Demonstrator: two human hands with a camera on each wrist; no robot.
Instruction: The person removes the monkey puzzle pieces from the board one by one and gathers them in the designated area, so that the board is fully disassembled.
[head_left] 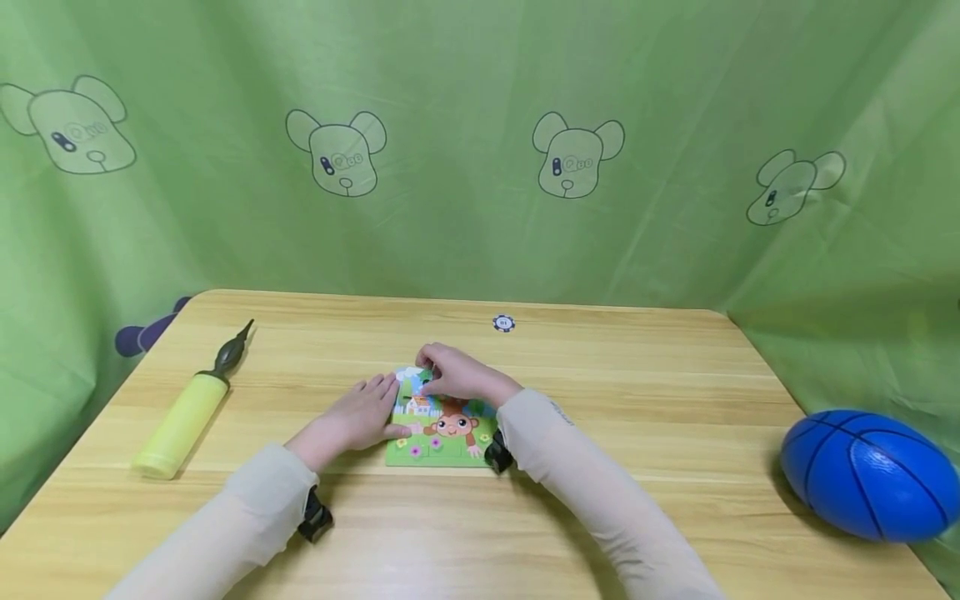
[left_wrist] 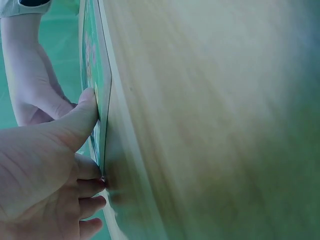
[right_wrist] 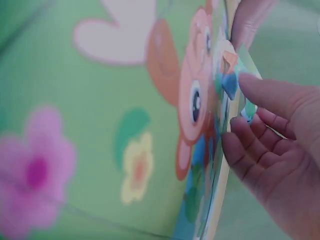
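A jigsaw puzzle [head_left: 438, 450] with a monkey, flowers and a small house lies flat on the wooden table. My left hand [head_left: 363, 414] rests at its left side, fingers extended along the edge and the thumb [left_wrist: 86, 107] on the picture. Over the puzzle's upper part, my right hand [head_left: 461, 372] pinches a small puzzle piece [right_wrist: 229, 84] with blue and orange on it, tilted up from the board. The right fingers partly hide this piece and the top of the picture.
A yellow hand pump [head_left: 183, 425] with a black nozzle lies at the left of the table. A blue ball [head_left: 870, 475] sits at the right edge. Behind the puzzle is a round chip-like marker [head_left: 504, 323]. A green curtain [head_left: 465, 242] hangs behind the table.
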